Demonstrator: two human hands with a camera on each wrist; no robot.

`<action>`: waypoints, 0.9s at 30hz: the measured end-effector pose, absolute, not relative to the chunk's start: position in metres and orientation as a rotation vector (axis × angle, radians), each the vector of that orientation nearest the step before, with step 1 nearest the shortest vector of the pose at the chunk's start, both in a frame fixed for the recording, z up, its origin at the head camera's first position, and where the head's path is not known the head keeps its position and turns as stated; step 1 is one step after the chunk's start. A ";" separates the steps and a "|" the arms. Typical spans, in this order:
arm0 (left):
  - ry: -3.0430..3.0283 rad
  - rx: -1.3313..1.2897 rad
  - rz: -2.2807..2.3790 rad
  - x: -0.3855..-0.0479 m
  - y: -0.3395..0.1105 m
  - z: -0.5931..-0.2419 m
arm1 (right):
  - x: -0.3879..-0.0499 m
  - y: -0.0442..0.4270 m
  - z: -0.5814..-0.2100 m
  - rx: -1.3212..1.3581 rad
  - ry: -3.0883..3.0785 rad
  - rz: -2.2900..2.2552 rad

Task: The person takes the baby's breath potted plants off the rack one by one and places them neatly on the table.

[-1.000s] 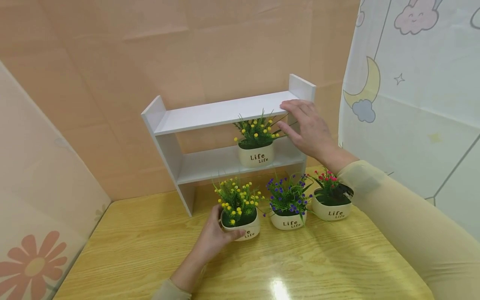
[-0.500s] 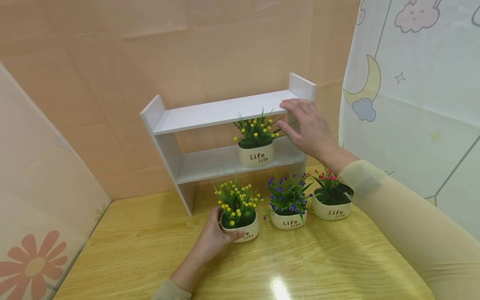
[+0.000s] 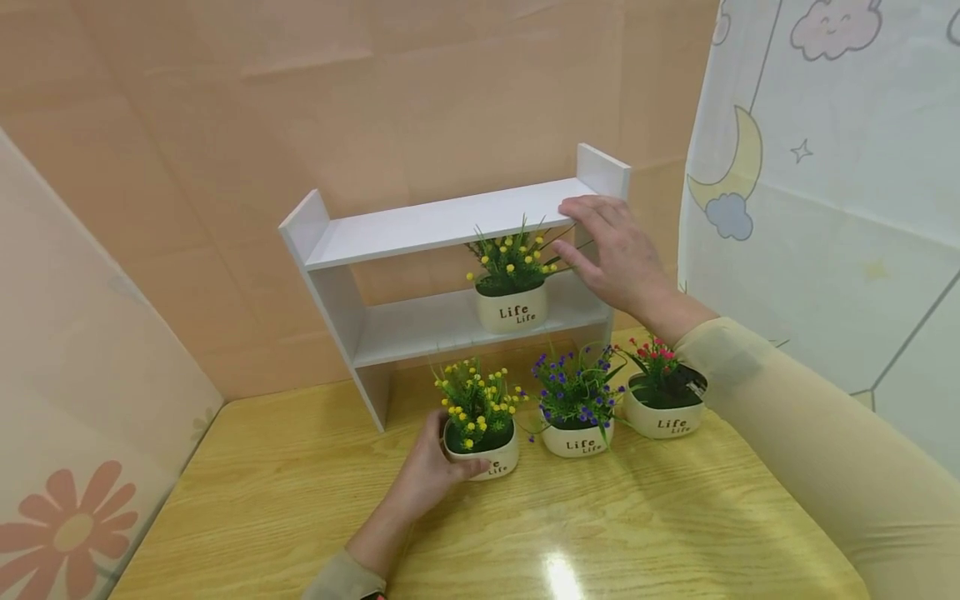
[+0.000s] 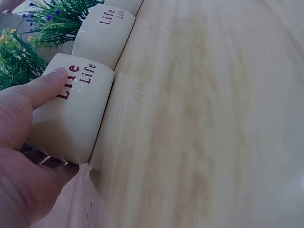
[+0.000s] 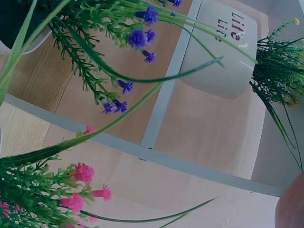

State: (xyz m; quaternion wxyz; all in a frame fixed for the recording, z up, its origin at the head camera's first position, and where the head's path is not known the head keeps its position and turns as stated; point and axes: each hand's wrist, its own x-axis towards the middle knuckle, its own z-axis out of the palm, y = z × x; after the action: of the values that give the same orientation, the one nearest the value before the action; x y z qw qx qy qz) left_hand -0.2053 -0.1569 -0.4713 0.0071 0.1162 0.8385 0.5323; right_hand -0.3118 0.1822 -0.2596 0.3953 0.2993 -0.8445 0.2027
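My left hand (image 3: 429, 468) grips a cream potted plant (image 3: 501, 461) with yellow flowers at the table's front middle. In the left wrist view the thumb (image 4: 45, 88) lies over the pot's "Life" lettering, and the other fingers reach behind and below it. My right hand (image 3: 618, 254) rests with extended fingers on the right front edge of the white shelf's top board (image 3: 450, 218), its thumb lower down. Close to that hand, another yellow-flowered potted plant (image 3: 512, 308) stands on the middle board. Only a sliver of the right hand (image 5: 292, 204) shows in the right wrist view.
To the right of the held pot stand a purple-flowered potted plant (image 3: 576, 437) and a pink-flowered one (image 3: 663, 417), partly behind the right sleeve. The white shelf's left side panel (image 3: 341, 321) rises from the wooden table (image 3: 262, 500). Printed cloth (image 3: 825, 208) hangs at the right.
The left hand's yellow-flowered pot has shifted very slightly, its flowers a touch to the right. The right hand stays on the shelf, and the other pots have not moved.
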 end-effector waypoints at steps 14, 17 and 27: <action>2.672 0.364 1.607 -0.207 -0.151 -0.470 | -0.312 0.182 -0.260 0.761 -2.140 0.527; 2.685 0.362 1.600 -0.207 -0.150 -0.470 | -0.311 0.182 -0.259 0.764 -2.141 0.528; 2.682 0.377 1.601 -0.205 -0.149 -0.470 | -0.313 0.183 -0.261 0.763 -2.136 0.523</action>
State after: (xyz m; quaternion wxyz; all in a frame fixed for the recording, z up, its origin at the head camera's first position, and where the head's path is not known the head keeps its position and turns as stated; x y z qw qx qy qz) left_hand -0.2053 -0.1491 -0.4698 -0.0021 0.1198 0.8525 0.5088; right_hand -0.3128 0.1831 -0.2610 0.3958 0.3009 -0.8427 0.2065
